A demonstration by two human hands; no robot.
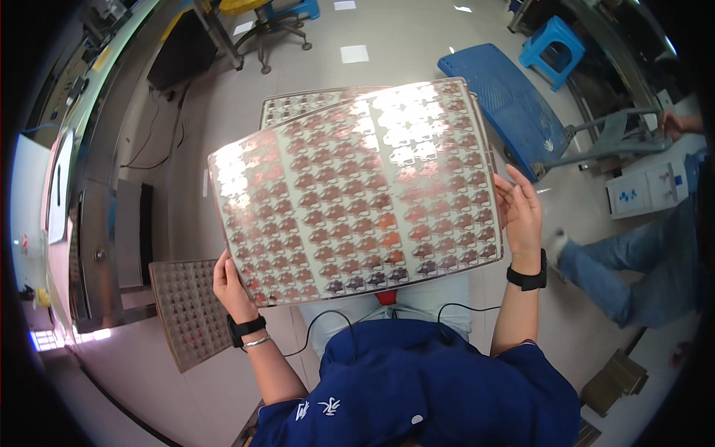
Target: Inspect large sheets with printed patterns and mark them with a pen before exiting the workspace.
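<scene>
A large glossy flat panel (pixel 335 197) with rows of small identical rust-coloured shapes spans the middle of the view, tilted and up in front of my body. My left hand (pixel 232 287) is closed on its lower left edge. At its right edge, my right hand (pixel 521 216) holds the side; the upper fingers stretch out along it, and the contact behind the panel is partly hidden. Strong glare washes out the upper part. A similar panel (pixel 298 104) shows behind its far edge, mostly covered; what supports that one is hidden.
Another patterned panel (pixel 190 313) stands at the lower left. Beyond, at right, are a blue platform trolley (pixel 506 100) and a blue stool (pixel 551 51). Another person's hand (pixel 681 123) is on the trolley handle, near a white box (pixel 646 190). A wheeled chair (pixel 264 33) stands far back.
</scene>
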